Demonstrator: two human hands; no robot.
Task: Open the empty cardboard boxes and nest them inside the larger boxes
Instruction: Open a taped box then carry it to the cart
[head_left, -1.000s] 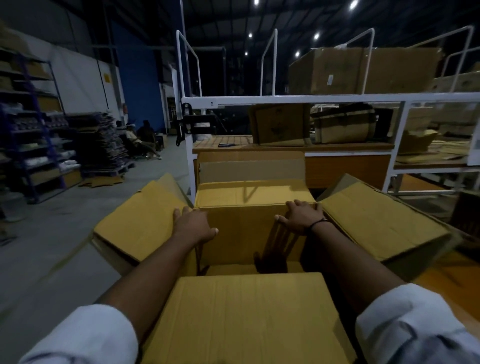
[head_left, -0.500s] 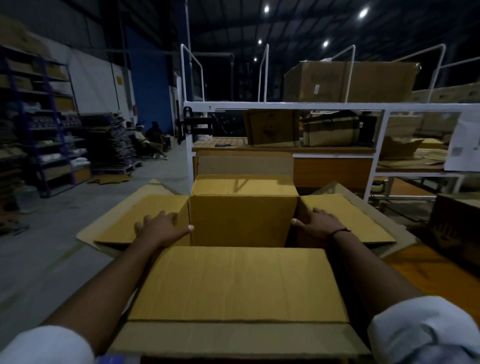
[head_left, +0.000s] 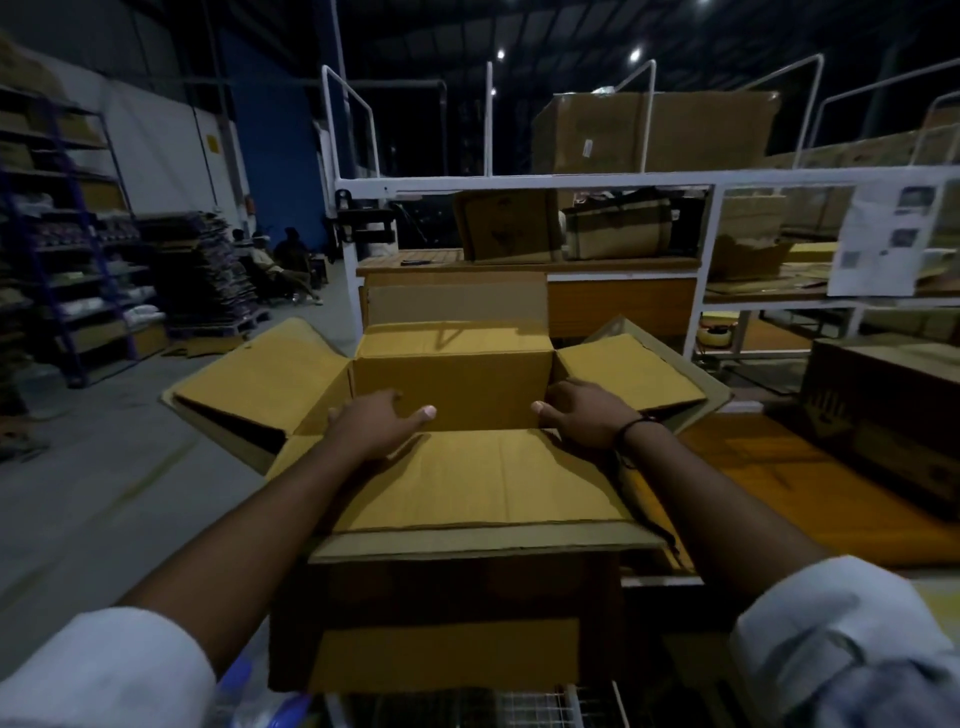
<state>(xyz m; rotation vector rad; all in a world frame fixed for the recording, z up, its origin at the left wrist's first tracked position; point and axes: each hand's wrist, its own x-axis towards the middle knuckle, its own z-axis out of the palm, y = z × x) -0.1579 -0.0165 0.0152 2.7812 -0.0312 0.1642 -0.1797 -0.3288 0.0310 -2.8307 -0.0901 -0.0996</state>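
Yellow-brown cardboard box (head_left: 452, 395) sits, flaps splayed, in a larger brown cardboard box (head_left: 447, 603); your left hand (head_left: 379, 423) and right hand (head_left: 584, 415) curl fingers over its near rim, probably to seat it.

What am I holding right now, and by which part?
The box: left hand and right hand both grip its near rim, fingers curled over where the near flap folds.

The smaller cardboard box (head_left: 452, 395), yellow-brown, sits upright and open inside the larger cardboard box (head_left: 441, 597); its four flaps are folded outward, each lying over a paler spread flap of the larger one; the larger box's front wall is in shadow.
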